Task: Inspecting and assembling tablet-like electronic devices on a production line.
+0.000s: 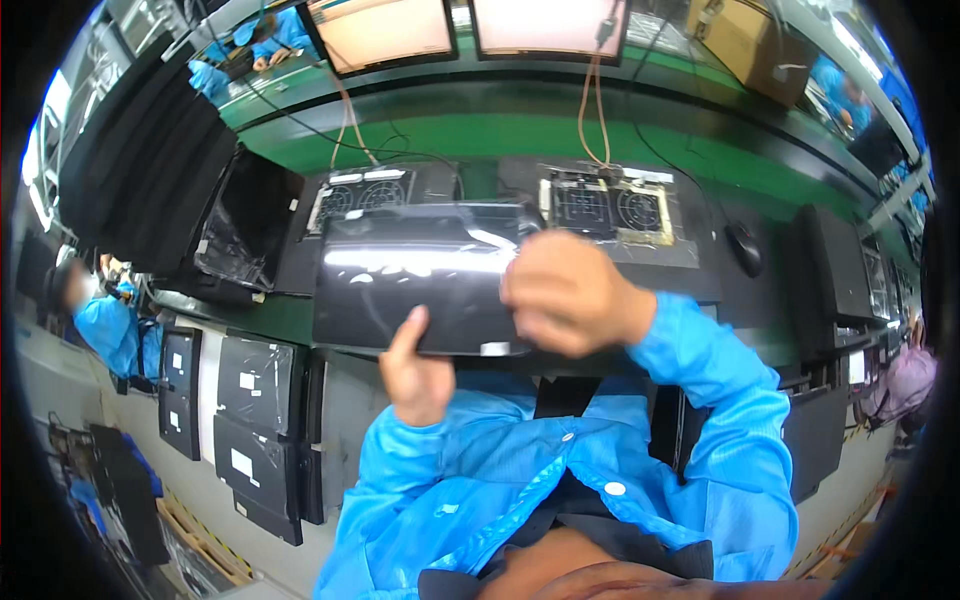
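Probably stiff, slick, fragile: I'd grip the black display panel [445, 285] by its edges; left hand [416, 375] clasps one, right hand [568, 295] blurred, can't tell.

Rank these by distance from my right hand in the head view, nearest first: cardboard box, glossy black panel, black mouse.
From your right hand:
1. Glossy black panel: its right edge is at the hand, the rest extending left.
2. Black mouse: to the right, on the bench.
3. Cardboard box: farthest, up at the view's upper right.
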Motion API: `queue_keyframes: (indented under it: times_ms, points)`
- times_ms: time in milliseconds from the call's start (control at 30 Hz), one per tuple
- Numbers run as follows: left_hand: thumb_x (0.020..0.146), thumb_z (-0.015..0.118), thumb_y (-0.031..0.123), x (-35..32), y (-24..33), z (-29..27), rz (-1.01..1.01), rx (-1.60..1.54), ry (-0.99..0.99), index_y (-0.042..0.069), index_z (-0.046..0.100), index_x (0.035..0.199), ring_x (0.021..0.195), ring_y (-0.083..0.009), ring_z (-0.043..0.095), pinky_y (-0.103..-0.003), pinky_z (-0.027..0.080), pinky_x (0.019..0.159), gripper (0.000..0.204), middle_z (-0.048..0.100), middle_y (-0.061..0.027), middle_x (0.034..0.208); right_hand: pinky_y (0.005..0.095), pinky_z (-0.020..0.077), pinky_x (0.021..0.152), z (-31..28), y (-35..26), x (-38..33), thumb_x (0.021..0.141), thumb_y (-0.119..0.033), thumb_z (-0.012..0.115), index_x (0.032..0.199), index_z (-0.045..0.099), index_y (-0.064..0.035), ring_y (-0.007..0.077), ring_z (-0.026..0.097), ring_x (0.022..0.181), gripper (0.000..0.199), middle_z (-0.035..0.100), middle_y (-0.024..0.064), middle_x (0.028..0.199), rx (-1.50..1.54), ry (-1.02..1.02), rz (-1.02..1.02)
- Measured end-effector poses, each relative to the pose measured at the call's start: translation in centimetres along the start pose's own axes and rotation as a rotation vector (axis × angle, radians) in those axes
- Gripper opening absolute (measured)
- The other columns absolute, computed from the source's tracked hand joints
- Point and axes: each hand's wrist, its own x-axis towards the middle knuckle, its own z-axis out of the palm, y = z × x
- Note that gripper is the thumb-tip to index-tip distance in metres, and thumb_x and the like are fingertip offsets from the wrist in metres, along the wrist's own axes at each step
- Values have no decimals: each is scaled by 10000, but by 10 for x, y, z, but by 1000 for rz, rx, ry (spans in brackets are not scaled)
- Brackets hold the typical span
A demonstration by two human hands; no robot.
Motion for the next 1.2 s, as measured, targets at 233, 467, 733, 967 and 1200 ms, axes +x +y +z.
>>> queue_keyframes:
  times_ms: [233, 467, 733, 967, 1200]
  points:
    - [1006, 566, 82, -29, 69, -98, 213, -96, 18, 4, 550, 1413, 1299, -289, 584, -451, 441, 1139, 414, 621, -139, 1405, 404, 447, 952, 105, 151, 23, 792, -155, 707, 908, 773, -114, 254, 614, 1049, 140, 721, 42, 948, -511, -596, 136]
    - [1013, 560, 90, -27, 85, -118, 205, -235, 6, 3, 567, 1402, 1310, -308, 586, -466, 437, 1159, 399, 623, -154, 1413, 471, 397, 1083, 124, 152, 40, 754, -230, 769, 885, 782, -120, 239, 606, 1136, 172, 728, 43, 963, -537, -734, -8]
    - [1017, 595, 112, 14, 83, -108, 181, -300, 46, -2, 647, 1299, 1258, -285, 629, -437, 458, 1138, 309, 684, -133, 1331, 418, 559, 805, 101, 44, 72, 904, -178, 748, 1054, 717, -30, 324, 714, 910, 213, 735, 151, 978, 193, -139, 354]
    - [1016, 599, 105, 14, 71, -102, 120, -293, 32, 20, 654, 1272, 1213, -271, 656, -431, 518, 1083, 275, 698, -123, 1287, 420, 547, 802, 108, 22, 60, 914, -178, 747, 1060, 725, -25, 321, 699, 877, 212, 728, 137, 951, 195, -111, 352]
    - [1014, 590, 89, 7, 64, -97, 142, -243, 42, 19, 627, 1306, 1209, -274, 660, -435, 530, 1077, 303, 691, -126, 1294, 428, 541, 828, 100, 17, 50, 930, -199, 726, 1069, 724, -29, 325, 693, 905, 220, 729, 133, 974, 205, -139, 367]
